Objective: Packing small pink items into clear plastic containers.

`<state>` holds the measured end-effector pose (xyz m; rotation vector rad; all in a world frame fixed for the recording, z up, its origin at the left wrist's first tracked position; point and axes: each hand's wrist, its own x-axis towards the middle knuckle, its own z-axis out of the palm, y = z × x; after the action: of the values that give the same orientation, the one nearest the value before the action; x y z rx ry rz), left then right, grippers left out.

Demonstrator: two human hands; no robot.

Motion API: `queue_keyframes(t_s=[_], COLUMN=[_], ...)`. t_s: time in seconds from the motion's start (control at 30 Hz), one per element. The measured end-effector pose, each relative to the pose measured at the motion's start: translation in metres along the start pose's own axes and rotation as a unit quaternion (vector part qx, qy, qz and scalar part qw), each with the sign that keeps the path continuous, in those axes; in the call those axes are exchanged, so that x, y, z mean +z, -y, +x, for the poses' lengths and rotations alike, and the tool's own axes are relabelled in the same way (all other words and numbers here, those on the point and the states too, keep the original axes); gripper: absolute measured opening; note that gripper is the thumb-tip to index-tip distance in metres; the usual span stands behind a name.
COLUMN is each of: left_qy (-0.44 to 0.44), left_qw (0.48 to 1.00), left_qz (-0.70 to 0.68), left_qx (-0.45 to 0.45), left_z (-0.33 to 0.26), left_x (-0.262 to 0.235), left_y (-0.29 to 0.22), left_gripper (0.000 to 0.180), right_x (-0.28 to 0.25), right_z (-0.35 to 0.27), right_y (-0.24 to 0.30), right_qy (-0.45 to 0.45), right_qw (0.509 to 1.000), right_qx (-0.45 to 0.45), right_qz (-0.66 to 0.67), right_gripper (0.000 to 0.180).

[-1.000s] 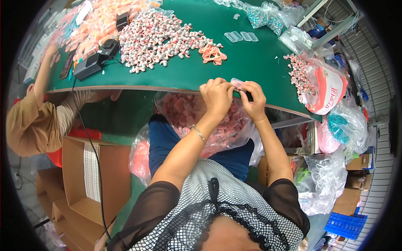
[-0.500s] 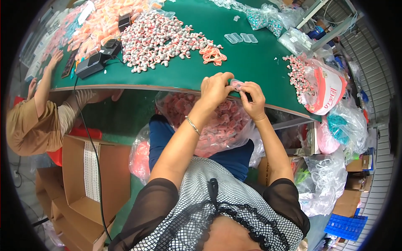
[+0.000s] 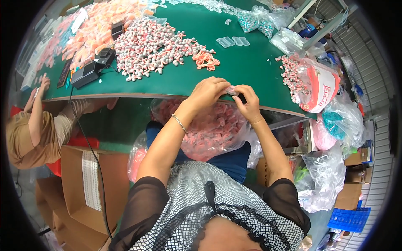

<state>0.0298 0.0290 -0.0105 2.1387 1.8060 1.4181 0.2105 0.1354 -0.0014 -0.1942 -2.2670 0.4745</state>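
Both hands meet above the near edge of the green table, closed on one small clear plastic case [image 3: 230,90] with something pink inside. The fingers of my left hand [image 3: 207,93] grip its left end and cover much of it. My right hand [image 3: 248,103] pinches the other end between thumb and fingers. Below them, at my lap, a big clear bag [image 3: 209,129] is full of similar pink cases. On the table beyond lie a bundle of orange-pink cords [image 3: 206,61] and a wide heap of small grey-and-pink pieces [image 3: 146,46].
Several empty clear cases [image 3: 233,41] lie farther back on the table [image 3: 167,83]. A red-and-white bag [image 3: 322,85] spills pink pieces at the right. Black devices [image 3: 85,75] with a cable stand left, near another person's arm [image 3: 37,108]. An open carton [image 3: 75,180] sits lower left.
My view has shifted slightly. Both hands still hold the case, with the left fingers now covering more of it. The other person's hand at the left has drawn back toward the table edge.
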Motion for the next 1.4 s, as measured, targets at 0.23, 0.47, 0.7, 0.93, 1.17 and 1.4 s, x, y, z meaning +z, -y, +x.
queue_keyframes(t_s=[0.23, 0.47, 0.7, 0.93, 1.17, 1.4], left_qy=[-0.010, -0.048, -0.137, 0.019, 0.220, 0.269], left_qw=[0.999, 0.997, 0.978, 0.986, 0.933, 0.926], left_qz=[-0.037, -0.056, -0.148, -0.105, -0.035, 0.020], left_qx=[0.005, -0.038, -0.058, -0.124, -0.282, -0.264], left_z=[0.000, -0.016, -0.033, -0.129, -0.164, -0.197], left_x=[-0.002, -0.017, -0.035, 0.042, 0.113, 0.164], left_y=[-0.001, 0.014, -0.027, 0.001, 0.046, 0.063], left_gripper=[0.017, 0.016, 0.017, 0.023, 0.021, 0.017], right_x=[0.002, 0.020, 0.002, 0.071, 0.060, 0.039], right_z=[0.004, 0.027, 0.089, 0.132, 0.131, 0.095], right_y=[0.007, 0.010, -0.036, -0.155, -0.153, -0.131], right_qy=[0.007, 0.060, 0.106, 0.069, 0.132, 0.081], right_qw=[0.997, 0.986, 0.980, 0.970, 0.948, 0.972], right_qx=[0.075, 0.106, 0.114, 0.035, 0.012, -0.012], right_qz=[0.027, 0.111, 0.125, -0.232, -0.290, -0.220], right_gripper=[0.026, 0.016, 0.014, 0.040, 0.025, 0.028])
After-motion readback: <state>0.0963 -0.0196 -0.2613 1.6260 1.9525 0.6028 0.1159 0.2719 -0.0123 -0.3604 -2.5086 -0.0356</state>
